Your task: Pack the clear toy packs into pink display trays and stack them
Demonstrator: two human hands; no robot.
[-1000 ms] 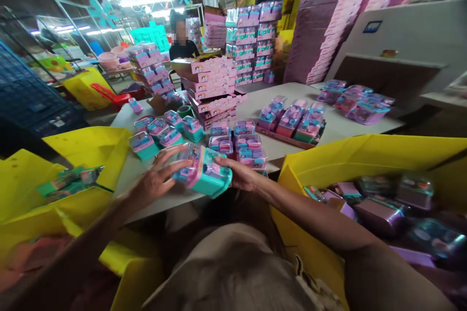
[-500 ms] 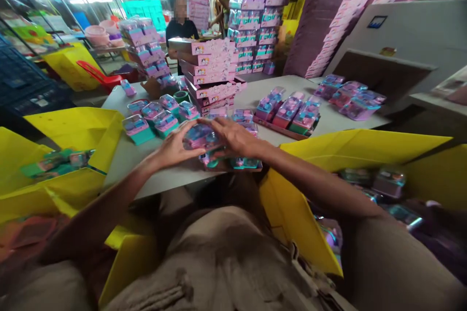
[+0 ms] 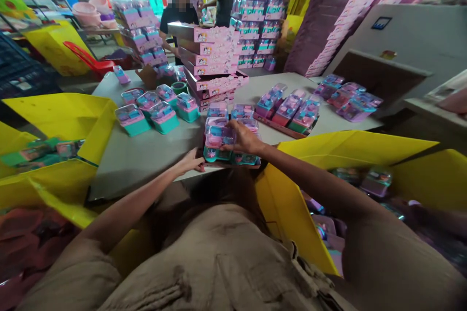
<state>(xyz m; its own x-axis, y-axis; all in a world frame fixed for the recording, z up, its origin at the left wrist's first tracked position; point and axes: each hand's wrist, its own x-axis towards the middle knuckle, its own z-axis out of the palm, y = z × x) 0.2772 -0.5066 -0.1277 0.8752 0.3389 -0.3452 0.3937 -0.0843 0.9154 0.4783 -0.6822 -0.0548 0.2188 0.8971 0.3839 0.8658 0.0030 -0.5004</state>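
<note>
L hand (image 3: pixel 190 161) touching near L corner of tray (image 3: pixel 252 167); grip unclear. R hand (image 3: pixel 245 138) clamped on clear-lid box (image 3: pixel 216 137), box just L of R hand, at tray; prob. positioning step, calls for level grip. Teal-base boxes (image 3: pixel 134 125) beyond L hand; pink stack (image 3: pixel 216 69) beyond both; co-worker (image 3: pixel 179 13) behind.

Case (image 3: pixel 215 137) showing pink and blue. Teal boxes (image 3: pixel 165 119) wearing pink rims. Stacked trays (image 3: pixel 219 62) bearing small printed figures on pink. Desk (image 3: pixel 146 155) looking pale grey, chair (image 3: pixel 87 60) red, bag (image 3: pixel 288 214) yellow.
</note>
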